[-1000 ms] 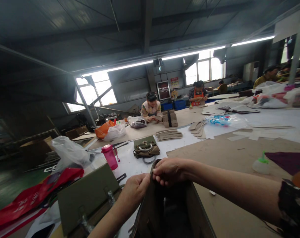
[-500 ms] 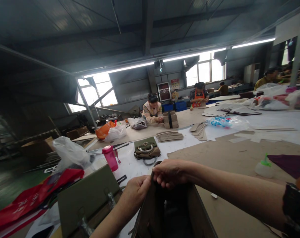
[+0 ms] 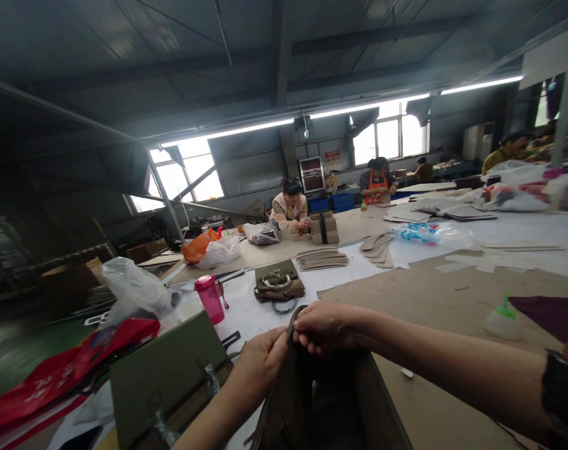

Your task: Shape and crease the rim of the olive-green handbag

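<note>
My left hand [image 3: 261,364] and my right hand [image 3: 325,328] both pinch the top edge of an upright dark olive bag body [image 3: 321,406], close together. A narrow folded strip or loop [image 3: 293,325] rises from that edge under my right fingers. The bag's inside is dark and its lower part runs out of the picture. To the left of my left wrist lies a flat olive panel [image 3: 166,369] with metal fittings. Farther ahead, a small olive-and-brown bag with a metal clasp [image 3: 279,284] rests on white sheeting.
A pink bottle [image 3: 209,299] stands left of the small bag. Brown board [image 3: 433,306] covers the right of the long table, with a glue bottle [image 3: 500,322] and purple fabric [image 3: 548,315]. Stacks of cut pieces [image 3: 322,258], plastic bags and co-workers lie beyond.
My hands stay on the bag edge with little shift, while the view drifts slightly. The co-worker across the table has moved a hand to the stacked pieces.
</note>
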The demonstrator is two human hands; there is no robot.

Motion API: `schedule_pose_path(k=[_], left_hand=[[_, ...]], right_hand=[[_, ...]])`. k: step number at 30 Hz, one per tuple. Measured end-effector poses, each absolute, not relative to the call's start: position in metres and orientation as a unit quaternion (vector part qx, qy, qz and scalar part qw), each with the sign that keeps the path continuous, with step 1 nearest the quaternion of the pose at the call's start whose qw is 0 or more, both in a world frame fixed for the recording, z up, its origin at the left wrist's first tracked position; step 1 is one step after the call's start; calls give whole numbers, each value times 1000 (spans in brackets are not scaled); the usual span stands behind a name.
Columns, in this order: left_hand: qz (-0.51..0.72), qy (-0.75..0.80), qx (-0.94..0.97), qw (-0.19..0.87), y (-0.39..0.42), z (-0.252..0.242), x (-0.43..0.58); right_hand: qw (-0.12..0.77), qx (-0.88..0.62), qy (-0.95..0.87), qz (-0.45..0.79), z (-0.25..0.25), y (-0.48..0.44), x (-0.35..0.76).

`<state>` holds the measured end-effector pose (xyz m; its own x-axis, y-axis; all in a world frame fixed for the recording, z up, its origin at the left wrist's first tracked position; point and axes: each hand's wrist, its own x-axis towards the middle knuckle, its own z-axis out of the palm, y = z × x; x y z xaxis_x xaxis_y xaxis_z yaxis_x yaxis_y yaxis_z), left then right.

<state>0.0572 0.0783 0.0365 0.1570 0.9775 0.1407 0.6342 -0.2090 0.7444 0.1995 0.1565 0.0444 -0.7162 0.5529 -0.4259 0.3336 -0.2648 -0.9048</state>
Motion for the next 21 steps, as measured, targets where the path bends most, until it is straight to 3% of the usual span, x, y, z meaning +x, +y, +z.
schedule_pose_path(k=[10, 21], left_hand=[[300, 554, 728, 269, 81, 46, 61], [251, 648, 682, 226, 95, 45, 65]], right_hand=[[104, -345, -625, 692, 45, 152, 204], [125, -356, -661, 648, 41, 154, 203]])
